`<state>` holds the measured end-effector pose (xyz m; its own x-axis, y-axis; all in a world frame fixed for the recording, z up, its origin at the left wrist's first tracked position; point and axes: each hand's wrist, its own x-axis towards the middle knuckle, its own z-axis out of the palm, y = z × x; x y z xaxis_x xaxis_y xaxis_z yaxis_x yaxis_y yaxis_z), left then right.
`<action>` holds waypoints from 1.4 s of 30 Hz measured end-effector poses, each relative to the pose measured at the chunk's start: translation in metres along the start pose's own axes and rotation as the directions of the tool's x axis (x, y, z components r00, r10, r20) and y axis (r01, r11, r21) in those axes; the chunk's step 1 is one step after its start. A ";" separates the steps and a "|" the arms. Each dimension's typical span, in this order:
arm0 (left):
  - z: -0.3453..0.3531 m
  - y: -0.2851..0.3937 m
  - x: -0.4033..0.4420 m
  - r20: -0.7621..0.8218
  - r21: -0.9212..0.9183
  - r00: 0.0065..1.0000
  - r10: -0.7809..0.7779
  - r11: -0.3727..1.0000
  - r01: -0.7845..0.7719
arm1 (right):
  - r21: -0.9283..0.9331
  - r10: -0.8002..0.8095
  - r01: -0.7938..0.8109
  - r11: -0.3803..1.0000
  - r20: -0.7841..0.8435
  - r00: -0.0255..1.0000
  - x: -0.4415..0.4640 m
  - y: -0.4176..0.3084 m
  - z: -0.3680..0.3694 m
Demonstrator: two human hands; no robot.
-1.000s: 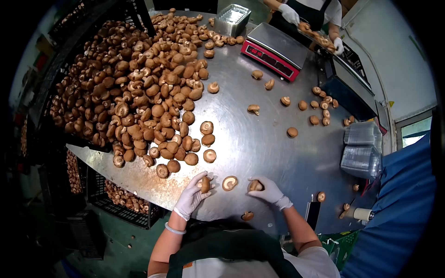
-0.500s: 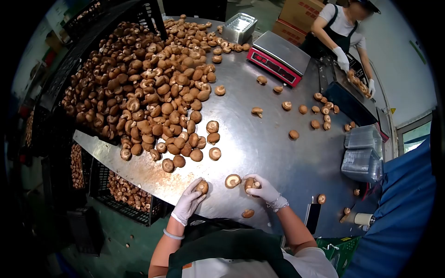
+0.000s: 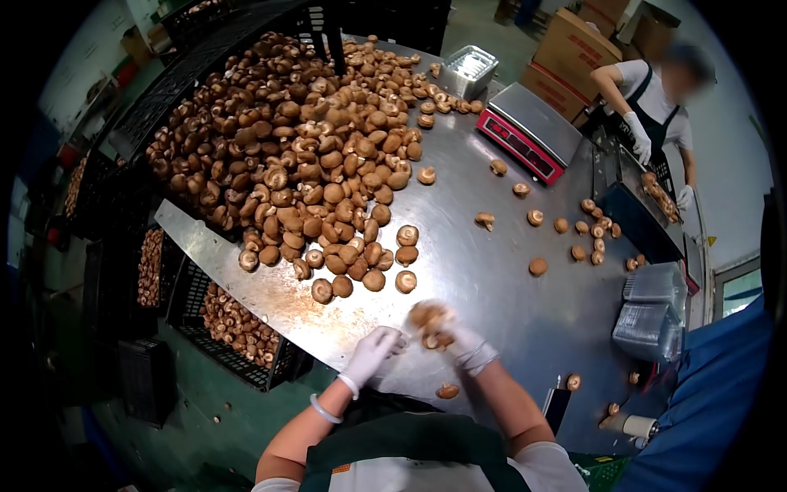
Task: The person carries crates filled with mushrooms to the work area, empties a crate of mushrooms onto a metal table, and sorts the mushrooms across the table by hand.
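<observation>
My right hand [image 3: 464, 338], in a white glove, is closed around several brown mushrooms [image 3: 428, 318] above the near part of the metal table; they are smeared by motion. Just left of them is my left hand [image 3: 377, 351], also gloved, its fingers curled together with no mushroom showing in them. One loose mushroom [image 3: 448, 391] lies on the table below my right hand. A large heap of mushrooms [image 3: 287, 164] spreads over the table's left side, a few strays at its near edge.
A red-framed scale [image 3: 533, 135] stands at the back, beside clear trays [image 3: 469, 70]. More trays [image 3: 649, 316] are stacked at the right. Mushrooms lie scattered mid-table. A black crate [image 3: 184, 305] of mushrooms sits below the left edge. A co-worker [image 3: 656, 107] handles mushrooms at the far right.
The mushroom from my left hand and the one lying between my hands now appear gathered in my right hand. My left hand has moved right, towards it. The view has shifted.
</observation>
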<state>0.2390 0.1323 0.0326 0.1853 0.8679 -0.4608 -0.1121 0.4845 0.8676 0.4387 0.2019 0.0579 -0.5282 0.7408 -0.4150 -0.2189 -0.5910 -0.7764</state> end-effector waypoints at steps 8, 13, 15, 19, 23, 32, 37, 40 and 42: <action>0.053 -0.023 0.050 0.643 0.731 0.661 0.387 -0.054 -0.680 | 0.439 -0.211 0.682 0.586 -0.729 0.651 0.037 -0.091 -0.189; 0.027 -0.037 0.056 0.548 0.773 0.711 0.440 0.058 -0.632 | 0.459 -0.240 0.575 0.677 -0.601 0.762 0.047 -0.046 -0.145; 0.004 -0.024 0.034 0.258 0.640 0.815 0.518 0.541 -0.546 | 0.540 -0.162 0.388 0.746 -0.419 0.894 0.055 -0.029 -0.072; -0.071 -0.004 -0.026 -0.238 0.495 0.816 0.528 0.788 -0.366 | -0.159 -0.238 0.212 0.964 -0.168 0.957 0.081 -0.009 0.082; -0.215 -0.043 -0.103 -0.754 0.291 0.605 0.255 0.956 -0.041 | -0.238 -0.254 0.344 0.908 0.340 0.906 0.113 0.032 0.175; -0.223 0.015 -0.067 -0.587 0.780 0.396 0.706 0.625 0.042 | -0.848 -0.320 0.193 -0.493 0.383 0.866 0.197 -0.004 0.146; -0.168 0.029 0.004 0.061 0.863 0.828 0.557 0.387 -0.324 | -0.906 -0.440 0.228 -0.357 0.378 0.814 0.145 0.030 0.110; -0.152 0.022 0.022 0.320 0.886 0.813 0.487 0.150 -0.439 | -0.902 -0.493 0.247 -0.355 0.405 0.770 0.114 0.035 0.105; -0.149 0.016 0.029 0.382 0.870 0.770 0.511 0.082 -0.486 | -0.941 -0.500 0.198 -0.275 0.316 0.806 0.099 0.036 0.103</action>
<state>0.0969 0.1813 0.0058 0.4581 0.8744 0.1601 0.7501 -0.4769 0.4582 0.2941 0.2209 0.0383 -0.5754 0.7920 0.2038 0.7274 0.6096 -0.3150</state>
